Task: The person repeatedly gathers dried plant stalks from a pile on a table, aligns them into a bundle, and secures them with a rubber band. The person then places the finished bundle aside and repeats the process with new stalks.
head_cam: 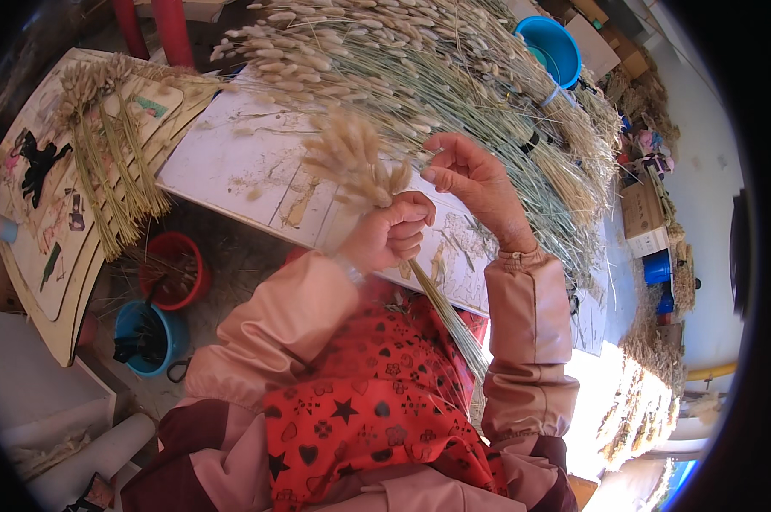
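Note:
My left hand (392,233) is closed around the stems of a bunch of dried bunny-tail grass (353,157), its fluffy heads fanning out above the fist and its stems slanting down over my red patterned apron (385,416). The heads look slightly blurred. Just above and to the right, my right hand (459,169) is raised with thumb and forefinger bent towards each other; whether a thin stem lies between them I cannot tell. Beyond both hands, a large heap of dried bunny-tail grass (385,83) covers much of the white board table (232,160).
Tied bunches (113,147) lie on a wooden board (40,256) at the left. Below it stand a red bucket (200,291) and a blue bucket (179,336). Another blue bucket (568,48) sits behind the heap. Cardboard boxes (641,211) stand along the right wall.

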Available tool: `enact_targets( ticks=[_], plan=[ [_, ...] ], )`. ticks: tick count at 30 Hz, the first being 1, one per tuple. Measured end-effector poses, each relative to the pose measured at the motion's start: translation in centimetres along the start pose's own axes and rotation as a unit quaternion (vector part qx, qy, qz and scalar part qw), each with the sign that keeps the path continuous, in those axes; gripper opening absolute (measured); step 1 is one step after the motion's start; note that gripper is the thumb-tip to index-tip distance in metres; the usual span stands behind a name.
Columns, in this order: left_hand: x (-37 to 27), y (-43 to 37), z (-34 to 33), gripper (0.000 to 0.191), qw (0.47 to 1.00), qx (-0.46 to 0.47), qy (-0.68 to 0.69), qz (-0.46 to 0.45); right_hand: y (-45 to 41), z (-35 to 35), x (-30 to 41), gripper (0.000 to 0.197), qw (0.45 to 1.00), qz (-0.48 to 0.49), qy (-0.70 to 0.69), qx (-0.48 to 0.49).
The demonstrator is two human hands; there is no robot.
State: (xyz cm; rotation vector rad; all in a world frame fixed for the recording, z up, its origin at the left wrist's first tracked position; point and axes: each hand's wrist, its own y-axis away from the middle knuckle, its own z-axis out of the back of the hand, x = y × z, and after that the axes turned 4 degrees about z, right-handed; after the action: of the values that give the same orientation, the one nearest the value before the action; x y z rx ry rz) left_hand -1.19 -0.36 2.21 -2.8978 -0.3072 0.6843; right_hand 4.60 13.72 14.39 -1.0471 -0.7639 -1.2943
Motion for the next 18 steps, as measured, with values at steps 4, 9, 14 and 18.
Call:
enact_targets(
  ticks=[4,9,14,18],
  plan=[
    [0.1,0.1,-0.3,0.014,1.000,-0.011,0.002,0.016,0.1,-0.4,0.2,0.025,0.996,-0.063,0.019,0.067],
    [0.2,0.1,-0.3,0.015,0.999,0.012,-0.050,0.018,-0.8,-1.9,0.3,0.016,0.996,-0.059,0.012,0.062],
    [0.5,0.1,-0.3,0.018,0.996,0.055,-0.061,0.016,-1.3,-2.6,0.7,0.014,0.988,-0.098,-0.052,0.104],
    [0.6,-0.1,-0.3,0.019,0.996,0.038,-0.069,0.029,-1.3,-2.4,0.6,0.012,0.982,-0.132,-0.077,0.112]
  ],
)
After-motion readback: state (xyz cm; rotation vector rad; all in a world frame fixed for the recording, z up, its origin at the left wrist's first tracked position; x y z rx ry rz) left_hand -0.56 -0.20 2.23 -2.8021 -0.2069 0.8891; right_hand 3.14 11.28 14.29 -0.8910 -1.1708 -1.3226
